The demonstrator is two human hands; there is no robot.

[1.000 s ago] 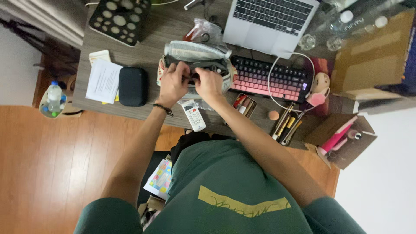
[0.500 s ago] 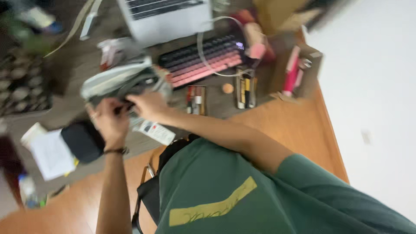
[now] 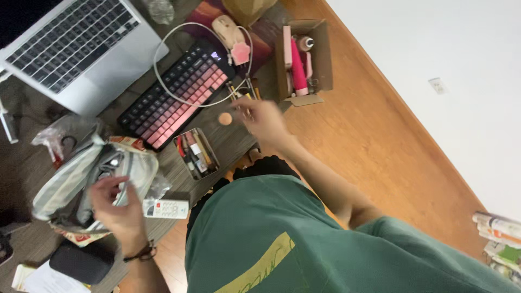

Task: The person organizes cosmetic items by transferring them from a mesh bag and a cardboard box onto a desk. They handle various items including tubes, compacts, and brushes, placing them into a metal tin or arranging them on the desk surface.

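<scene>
Head view: left hand (image 3: 116, 209) is resting with loose, empty grip on the grey-and-white fabric pouch (image 3: 81, 182). Right hand (image 3: 264, 118), fingers spread and empty, is reaching toward pens beyond it; pinching one pen squarely seems advisable.

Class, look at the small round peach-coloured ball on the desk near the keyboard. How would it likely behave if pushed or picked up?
The peach-coloured ball looks round all over, so a push would probably roll it, perhaps off the desk edge close by. It is small, so likely light. Its surface looks matte, maybe soft, so likely not slippery. The right hand is beside it.
</scene>
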